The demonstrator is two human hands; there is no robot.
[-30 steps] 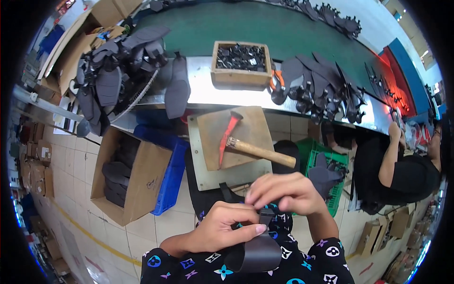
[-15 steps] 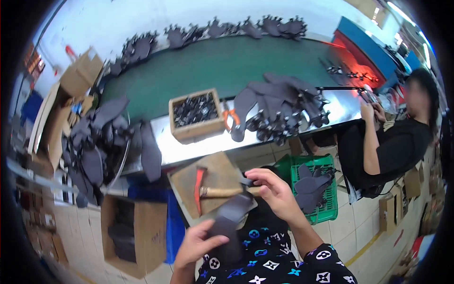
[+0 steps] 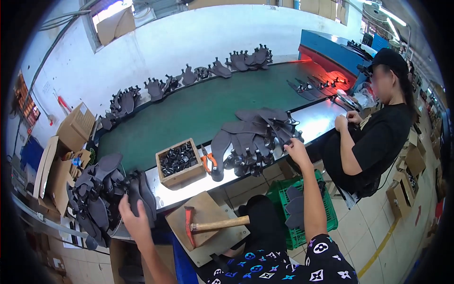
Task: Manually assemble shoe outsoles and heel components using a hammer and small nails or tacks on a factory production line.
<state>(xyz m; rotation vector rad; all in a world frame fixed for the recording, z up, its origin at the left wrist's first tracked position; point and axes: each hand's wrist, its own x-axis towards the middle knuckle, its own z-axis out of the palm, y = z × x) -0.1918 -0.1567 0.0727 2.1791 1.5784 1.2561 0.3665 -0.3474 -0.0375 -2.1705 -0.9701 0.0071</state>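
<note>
My left hand [image 3: 135, 221] is open, fingers apart, beside a heap of dark grey sandal soles [image 3: 98, 208] at the left; nothing shows in its grasp. My right hand [image 3: 298, 152] reaches over the bench, its fingers closed at the edge of a pile of dark sandals [image 3: 248, 137] with black straps. They pinch a dark sandal part there, mostly hidden by the fingers and the pile. In front of me a hammer [image 3: 220, 224] with a red head and wooden handle lies on a board [image 3: 208, 206].
A wooden box [image 3: 179, 177] of small black parts and orange-handled pliers [image 3: 208, 160] sit on the metal ledge. Behind runs a green belt [image 3: 189, 109]. A green crate [image 3: 332, 210] of soles stands at right, near a seated person [image 3: 378, 128]. A cardboard box [image 3: 163, 262] stands lower left.
The dark sole has left my left hand, which has moved left to the sole heap. My right hand has gone forward and right to the sandal pile. The view has tilted up.
</note>
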